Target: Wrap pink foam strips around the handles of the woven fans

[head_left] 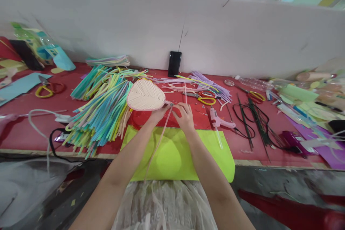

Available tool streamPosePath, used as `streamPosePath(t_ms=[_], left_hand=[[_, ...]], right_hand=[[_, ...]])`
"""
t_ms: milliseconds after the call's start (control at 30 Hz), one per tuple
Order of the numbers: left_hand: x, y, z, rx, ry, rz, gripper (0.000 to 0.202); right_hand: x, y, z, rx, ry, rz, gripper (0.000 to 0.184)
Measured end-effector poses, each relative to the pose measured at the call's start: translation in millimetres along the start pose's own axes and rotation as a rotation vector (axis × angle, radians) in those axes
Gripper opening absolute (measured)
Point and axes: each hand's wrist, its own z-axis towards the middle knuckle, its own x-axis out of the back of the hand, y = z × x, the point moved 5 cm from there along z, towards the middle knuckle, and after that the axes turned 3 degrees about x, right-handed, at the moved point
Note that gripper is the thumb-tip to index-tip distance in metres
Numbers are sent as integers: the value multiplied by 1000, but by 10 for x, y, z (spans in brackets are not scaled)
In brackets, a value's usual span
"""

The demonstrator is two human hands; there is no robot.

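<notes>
A cream leaf-shaped piece [146,95] with a pink rim and ribbed, vein-like rows points left above the table. My left hand [158,114] is closed round its short stem, partly hidden behind the leaf. Close by on the right, my right hand [184,115] pinches at the stem's end with thumb and forefinger. A long pale-pink fuzzy strip [161,138] hangs from that spot toward my lap. Another pink length stands up beside the right-hand fingers. Beneath both hands lies a bright yellow-green sheet [172,154].
Bundles of coloured fuzzy strips [102,111] lie left, purple ones [206,82] behind. Yellow-handled scissors [206,99], a pink glue gun [221,120] and dark wires [257,122] lie right. A black phone [175,64] leans on the white partition. More scissors [44,90] rest far left.
</notes>
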Motion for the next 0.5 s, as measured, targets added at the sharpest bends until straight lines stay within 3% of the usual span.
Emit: streamPosePath(t_ms=[500], left_hand=[[-46, 37, -18, -17, -25, -98, 19]], right_hand=[[9, -6, -24, -45, 89, 117, 16]])
